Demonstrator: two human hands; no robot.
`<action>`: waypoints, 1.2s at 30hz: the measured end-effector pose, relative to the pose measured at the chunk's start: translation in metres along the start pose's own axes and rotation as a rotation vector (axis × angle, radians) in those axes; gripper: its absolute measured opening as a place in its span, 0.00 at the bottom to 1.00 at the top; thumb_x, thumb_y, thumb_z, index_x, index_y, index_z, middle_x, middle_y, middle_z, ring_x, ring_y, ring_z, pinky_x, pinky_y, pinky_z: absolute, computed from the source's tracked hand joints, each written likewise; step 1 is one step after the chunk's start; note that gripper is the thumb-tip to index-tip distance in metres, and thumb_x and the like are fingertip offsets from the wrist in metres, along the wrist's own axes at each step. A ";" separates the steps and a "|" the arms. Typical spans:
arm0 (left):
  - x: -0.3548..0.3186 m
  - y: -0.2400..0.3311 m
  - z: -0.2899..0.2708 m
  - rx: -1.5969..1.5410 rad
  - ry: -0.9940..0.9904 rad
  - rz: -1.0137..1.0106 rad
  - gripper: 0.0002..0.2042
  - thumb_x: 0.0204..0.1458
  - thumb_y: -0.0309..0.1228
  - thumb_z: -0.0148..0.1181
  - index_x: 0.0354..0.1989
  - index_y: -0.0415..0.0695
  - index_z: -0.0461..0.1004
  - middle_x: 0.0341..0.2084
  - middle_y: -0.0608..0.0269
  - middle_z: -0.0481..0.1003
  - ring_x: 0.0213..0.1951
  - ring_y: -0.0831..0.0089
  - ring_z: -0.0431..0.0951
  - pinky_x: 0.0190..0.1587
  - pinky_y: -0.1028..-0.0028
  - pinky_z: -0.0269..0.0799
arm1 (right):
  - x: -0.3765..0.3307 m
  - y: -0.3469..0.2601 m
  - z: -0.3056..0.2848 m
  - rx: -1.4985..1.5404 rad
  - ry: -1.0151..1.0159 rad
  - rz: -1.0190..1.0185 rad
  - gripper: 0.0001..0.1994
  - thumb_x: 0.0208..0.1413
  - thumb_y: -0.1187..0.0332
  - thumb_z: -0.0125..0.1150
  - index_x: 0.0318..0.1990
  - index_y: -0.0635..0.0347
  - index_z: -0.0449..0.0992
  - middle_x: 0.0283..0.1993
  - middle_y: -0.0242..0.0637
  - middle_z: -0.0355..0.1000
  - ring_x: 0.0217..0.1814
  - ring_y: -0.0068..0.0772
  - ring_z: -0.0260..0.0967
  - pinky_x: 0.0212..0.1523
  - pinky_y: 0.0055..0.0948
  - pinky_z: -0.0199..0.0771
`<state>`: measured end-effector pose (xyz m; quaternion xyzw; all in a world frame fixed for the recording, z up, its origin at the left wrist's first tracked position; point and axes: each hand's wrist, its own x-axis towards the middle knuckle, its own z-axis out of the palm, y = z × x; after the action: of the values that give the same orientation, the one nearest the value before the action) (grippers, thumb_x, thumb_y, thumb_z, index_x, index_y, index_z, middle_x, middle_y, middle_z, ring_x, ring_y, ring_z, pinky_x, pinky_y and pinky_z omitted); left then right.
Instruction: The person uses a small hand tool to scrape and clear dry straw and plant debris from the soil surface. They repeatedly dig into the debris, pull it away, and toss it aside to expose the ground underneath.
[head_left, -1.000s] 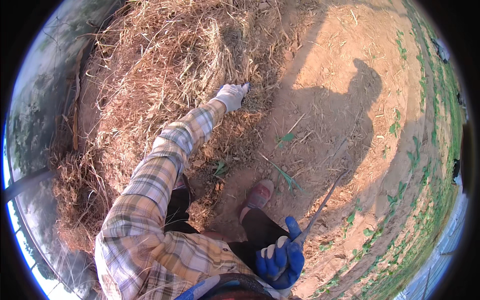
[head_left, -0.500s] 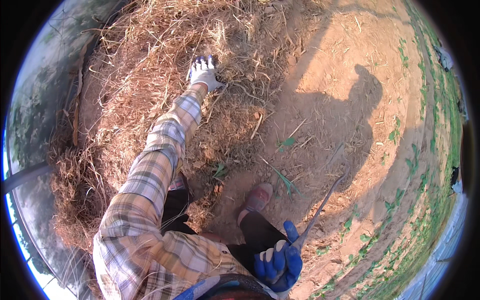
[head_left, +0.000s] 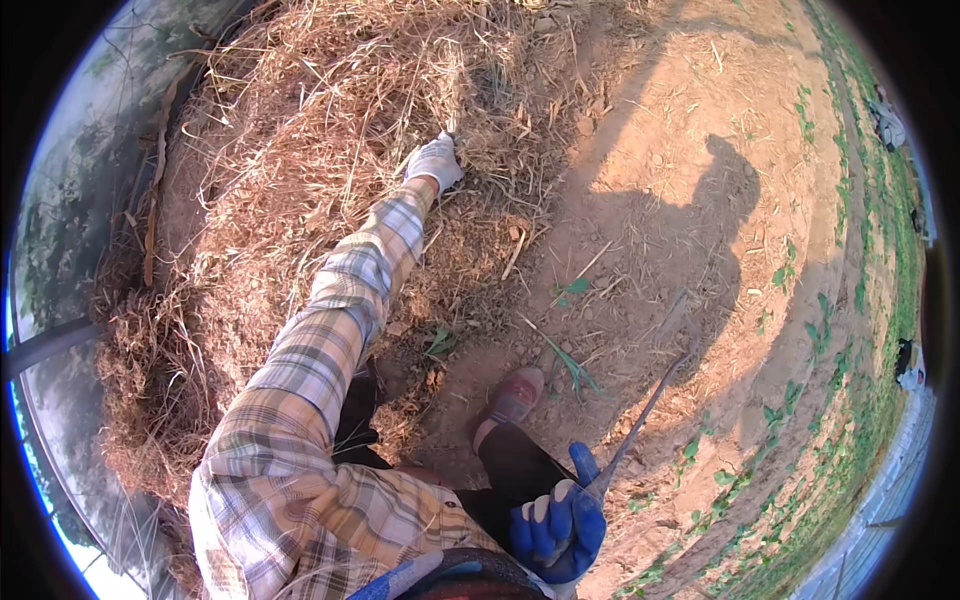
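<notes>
My left hand (head_left: 435, 163), in a white glove with blue on it, reaches into a heap of dry straw (head_left: 330, 130). Its fingers are curled in and appear to grip a pale tuft of the straw; the fingertips are hidden. Close to my body at the lower right, my right hand (head_left: 558, 528) wears a blue and white glove. It is closed around a long, thin, dark stick-like tool (head_left: 640, 425), which slants up and to the right. The far end looks bent, but its exact kind is unclear.
My shoe (head_left: 515, 397) stands on bare soil beside the heap. Uprooted green leaves (head_left: 573, 368) lie on the ground ahead of it. Rows of small green plants (head_left: 825, 325) run along the right. A plastic sheet wall (head_left: 75, 190) rises on the left, crossed by a dark pole (head_left: 55, 348).
My left hand has moved right and slightly nearer over the straw. Its spread fingers have closed. My right hand and the tool have hardly moved.
</notes>
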<state>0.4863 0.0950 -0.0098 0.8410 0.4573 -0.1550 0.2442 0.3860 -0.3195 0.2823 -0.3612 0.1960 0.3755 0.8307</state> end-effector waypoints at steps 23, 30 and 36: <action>-0.078 -0.009 -0.024 0.283 -0.042 0.270 0.18 0.46 0.26 0.51 0.48 0.40 0.66 0.44 0.49 0.72 0.49 0.57 0.72 0.49 0.65 0.68 | -0.038 0.004 -0.011 0.023 0.028 0.043 0.24 0.62 0.67 0.36 0.63 0.67 0.46 0.17 0.27 0.51 0.13 0.18 0.47 0.18 0.23 0.50; -0.127 -0.059 -0.071 0.325 0.050 0.310 0.20 0.47 0.28 0.51 0.52 0.44 0.64 0.46 0.51 0.71 0.49 0.59 0.72 0.49 0.66 0.68 | -0.057 0.004 -0.015 0.083 0.012 0.020 0.23 0.62 0.67 0.35 0.63 0.68 0.47 0.18 0.27 0.51 0.13 0.18 0.47 0.18 0.23 0.50; -0.185 -0.155 -0.117 0.347 0.073 0.141 0.30 0.48 0.31 0.53 0.61 0.36 0.52 0.54 0.51 0.65 0.57 0.64 0.64 0.60 0.72 0.56 | -0.065 0.003 -0.029 0.252 -0.119 0.005 0.23 0.62 0.68 0.37 0.63 0.67 0.47 0.19 0.27 0.51 0.13 0.16 0.45 0.18 0.21 0.49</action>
<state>0.2611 0.1036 0.1357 0.9055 0.3721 -0.1834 0.0889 0.3402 -0.3709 0.3006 -0.2306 0.1930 0.3707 0.8787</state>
